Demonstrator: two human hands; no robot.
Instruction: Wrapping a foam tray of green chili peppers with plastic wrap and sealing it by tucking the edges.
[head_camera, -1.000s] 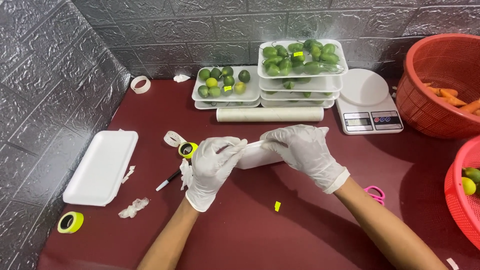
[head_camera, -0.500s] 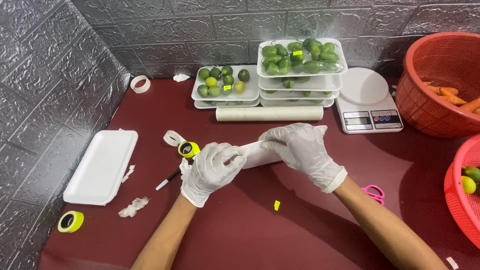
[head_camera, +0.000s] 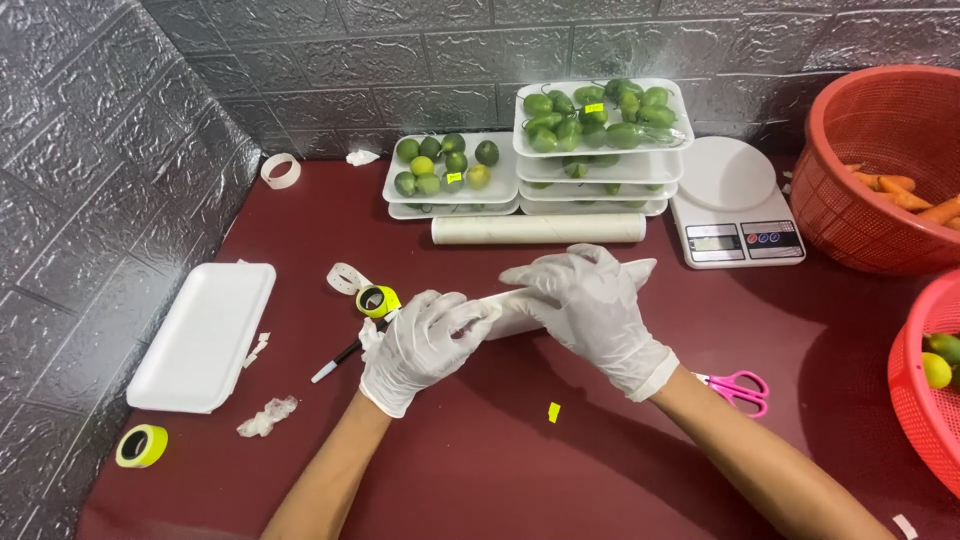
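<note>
Roll: I see the white cling-film roll (head_camera: 520, 305) lying under both hands, its long axis running left to right and tipped up slightly at the right end.
Left hand (head_camera: 425, 340): gloved fingers curled and pinching the roll's left end.
Right hand (head_camera: 590, 305): gloved fingers spread flat over the roll's middle, pressing down; this hand covers more of it.
Beyond the fingertips: one bare cardboard tube (head_camera: 538, 229), parallel to the roll.
Count: two rolls or tubes, one scale (head_camera: 735, 200), one pair of pink scissors (head_camera: 738, 387), one empty foam tray (head_camera: 205, 335) left of the left hand.
</note>
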